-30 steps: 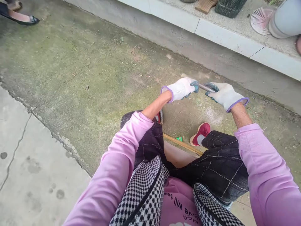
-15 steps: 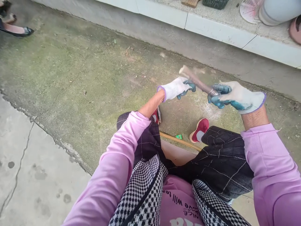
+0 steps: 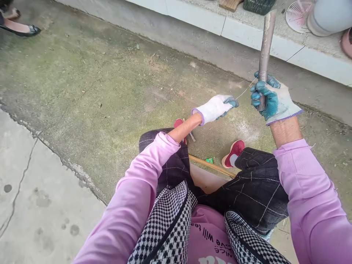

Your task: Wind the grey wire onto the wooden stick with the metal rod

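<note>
My right hand (image 3: 271, 97), in a white glove with a blue-green palm, is wrapped round the lower part of a wooden stick (image 3: 266, 47). The stick stands nearly upright, its pale cut end at the top. Thin wire is wound round it just above my fingers. From there a taut length of wire (image 3: 247, 88) runs down to my left hand (image 3: 218, 107), whose gloved fingertips are pinched on its end. The palm side of my left hand is turned away, so part of its grip is hidden.
A raised tiled ledge (image 3: 192, 20) runs along the back, holding a white bucket (image 3: 328, 16), a white plastic strainer (image 3: 298, 16) and a dark container (image 3: 258, 6). A small green packet (image 3: 209, 160) lies between my red shoes (image 3: 233, 153). Another person's foot (image 3: 22, 29) is at far left.
My right hand has swung the stick from a leftward slant to nearly upright. My left hand has shifted slightly right and down, and the wire between the hands now shows.
</note>
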A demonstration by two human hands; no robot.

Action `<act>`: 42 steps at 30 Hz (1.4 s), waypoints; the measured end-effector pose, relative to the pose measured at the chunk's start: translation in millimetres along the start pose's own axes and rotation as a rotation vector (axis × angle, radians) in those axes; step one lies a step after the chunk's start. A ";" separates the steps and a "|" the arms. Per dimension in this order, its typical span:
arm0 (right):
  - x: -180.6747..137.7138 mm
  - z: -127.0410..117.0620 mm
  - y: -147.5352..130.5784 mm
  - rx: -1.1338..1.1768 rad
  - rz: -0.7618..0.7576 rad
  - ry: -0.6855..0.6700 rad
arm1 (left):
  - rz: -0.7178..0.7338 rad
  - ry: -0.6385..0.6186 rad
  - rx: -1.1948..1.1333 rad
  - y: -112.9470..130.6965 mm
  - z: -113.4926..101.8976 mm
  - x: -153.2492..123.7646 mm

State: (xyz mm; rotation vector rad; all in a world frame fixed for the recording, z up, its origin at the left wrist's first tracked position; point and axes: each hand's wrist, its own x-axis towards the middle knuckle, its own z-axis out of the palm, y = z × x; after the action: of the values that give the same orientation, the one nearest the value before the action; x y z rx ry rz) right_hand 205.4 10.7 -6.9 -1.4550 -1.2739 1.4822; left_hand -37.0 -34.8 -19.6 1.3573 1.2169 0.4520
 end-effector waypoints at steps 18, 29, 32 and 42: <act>-23.3 -9.5 25.6 -0.746 0.316 -0.621 | 0.054 -0.028 0.408 -8.8 -39.3 3.5; -27.7 -6.4 -3.8 -0.164 0.107 -0.152 | -0.033 -0.126 0.106 -11.9 -10.9 2.7; -22.2 7.9 2.8 -0.029 0.123 -0.101 | -0.003 -0.131 0.108 -10.9 0.5 2.2; -0.9 20.8 13.6 0.126 0.169 -0.040 | 0.156 -0.064 0.315 -17.1 -6.8 13.6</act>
State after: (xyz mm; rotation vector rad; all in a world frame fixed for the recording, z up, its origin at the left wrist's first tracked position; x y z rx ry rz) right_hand 187.3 2.4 -21.7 -1.4860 -1.0807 1.6787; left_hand -44.1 -24.2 -38.7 1.7314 1.1670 0.3316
